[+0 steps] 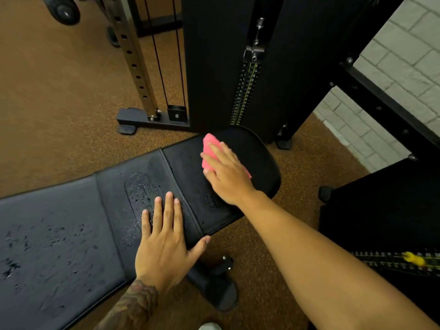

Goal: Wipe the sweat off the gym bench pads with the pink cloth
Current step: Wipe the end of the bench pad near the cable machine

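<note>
A black gym bench runs from lower left to centre, with a long back pad [52, 234] and a shorter seat pad [252, 153] at its far end. Droplets of sweat speckle the back pad and the middle section. My right hand [226, 177] presses the folded pink cloth [210, 148] flat onto the seat pad, fingers spread over it. My left hand [164, 244] rests flat on the wet middle section near the seam, fingers apart, holding nothing.
A black weight stack tower [247, 75] stands just beyond the seat pad, with a chrome upright and cables [135, 60] to its left. Another black machine [385, 234] sits at the right. The bench foot [219, 289] pokes out below. Brown speckled rubber floor surrounds everything.
</note>
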Demonstrator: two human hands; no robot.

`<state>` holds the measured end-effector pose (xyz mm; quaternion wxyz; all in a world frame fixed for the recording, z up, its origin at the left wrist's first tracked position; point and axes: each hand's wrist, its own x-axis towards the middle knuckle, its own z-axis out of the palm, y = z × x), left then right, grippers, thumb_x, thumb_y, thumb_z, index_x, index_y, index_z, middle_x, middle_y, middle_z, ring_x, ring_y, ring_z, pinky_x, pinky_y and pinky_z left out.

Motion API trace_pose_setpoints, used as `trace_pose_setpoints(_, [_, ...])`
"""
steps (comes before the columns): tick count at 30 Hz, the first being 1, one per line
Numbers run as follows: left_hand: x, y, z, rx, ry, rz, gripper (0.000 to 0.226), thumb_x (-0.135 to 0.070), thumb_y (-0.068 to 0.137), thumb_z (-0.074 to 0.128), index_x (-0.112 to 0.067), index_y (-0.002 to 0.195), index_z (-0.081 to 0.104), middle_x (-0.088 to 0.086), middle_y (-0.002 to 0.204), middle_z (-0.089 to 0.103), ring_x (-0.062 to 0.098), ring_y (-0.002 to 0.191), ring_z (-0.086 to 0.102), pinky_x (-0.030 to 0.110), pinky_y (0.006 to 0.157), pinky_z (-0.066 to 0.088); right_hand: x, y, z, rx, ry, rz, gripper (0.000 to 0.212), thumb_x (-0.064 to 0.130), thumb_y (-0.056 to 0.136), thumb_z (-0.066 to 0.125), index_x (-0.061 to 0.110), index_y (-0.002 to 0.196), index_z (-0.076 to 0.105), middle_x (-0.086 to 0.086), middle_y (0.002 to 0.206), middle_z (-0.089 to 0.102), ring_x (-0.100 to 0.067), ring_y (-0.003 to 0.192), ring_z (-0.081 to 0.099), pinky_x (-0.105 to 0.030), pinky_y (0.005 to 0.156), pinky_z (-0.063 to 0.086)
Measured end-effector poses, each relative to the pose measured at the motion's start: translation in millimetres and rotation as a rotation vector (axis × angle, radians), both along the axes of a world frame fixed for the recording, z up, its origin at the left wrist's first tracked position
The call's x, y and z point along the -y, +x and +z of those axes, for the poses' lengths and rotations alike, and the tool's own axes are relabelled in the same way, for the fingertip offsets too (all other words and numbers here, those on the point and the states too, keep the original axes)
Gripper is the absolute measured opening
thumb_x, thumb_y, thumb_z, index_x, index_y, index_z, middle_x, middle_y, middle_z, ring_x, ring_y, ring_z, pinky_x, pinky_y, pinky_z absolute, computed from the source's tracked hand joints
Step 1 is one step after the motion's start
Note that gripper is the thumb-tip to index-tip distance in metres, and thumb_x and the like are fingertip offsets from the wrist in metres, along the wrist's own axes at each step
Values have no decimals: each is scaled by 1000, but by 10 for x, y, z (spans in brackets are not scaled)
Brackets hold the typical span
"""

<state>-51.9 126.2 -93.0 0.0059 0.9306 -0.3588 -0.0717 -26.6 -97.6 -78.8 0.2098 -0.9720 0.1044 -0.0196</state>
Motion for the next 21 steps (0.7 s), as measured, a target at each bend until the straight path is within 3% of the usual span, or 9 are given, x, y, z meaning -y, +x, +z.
trace_pose_setpoints(4, [2, -5, 10, -7, 14, -1, 105, -80, 85, 25, 2, 151, 24, 19, 161, 14, 37, 149, 10, 60, 117, 15, -215, -655, 8, 28, 4, 204, 43, 26, 98, 45, 24, 141, 48, 2, 158, 29, -20, 148, 14, -40, 120, 14])
trace_pose_setpoints(9, [6, -8, 25, -12, 17, -3, 105, -79, 85, 26, 3, 150, 24, 19, 161, 14, 37, 149, 9, 60, 117, 14, 134, -1074, -26, -15, -5, 83, 45, 29, 97, 39, 25, 142, 45, 1, 159, 25, -21, 149, 12, -49, 118, 22])
trace_pose_setpoints(15, [-1, 0, 25, -17, 28, -1, 105, -80, 85, 24, 3, 150, 24, 19, 161, 14, 37, 149, 9, 60, 116, 16, 480, -312, -14, -17, -85, -238, 45, 27, 102, 36, 22, 147, 37, -3, 161, 18, -28, 149, 7, -46, 120, 14])
trace_pose_setpoints(18, [-2, 1, 27, -12, 36, -2, 105, -80, 86, 26, 2, 151, 22, 20, 161, 13, 37, 149, 9, 60, 116, 16, 377, 113, -5, -20, -76, -233, 47, 28, 102, 36, 20, 148, 36, -4, 161, 18, -29, 149, 5, -43, 120, 8])
trace_pose_setpoints(21, [3, 3, 29, -6, 44, -1, 104, -79, 87, 26, 2, 151, 22, 20, 161, 13, 37, 149, 8, 60, 116, 16, 90, 282, -7, 2, -17, -77, 48, 26, 99, 41, 20, 147, 39, -3, 161, 20, -27, 149, 6, -43, 120, 7])
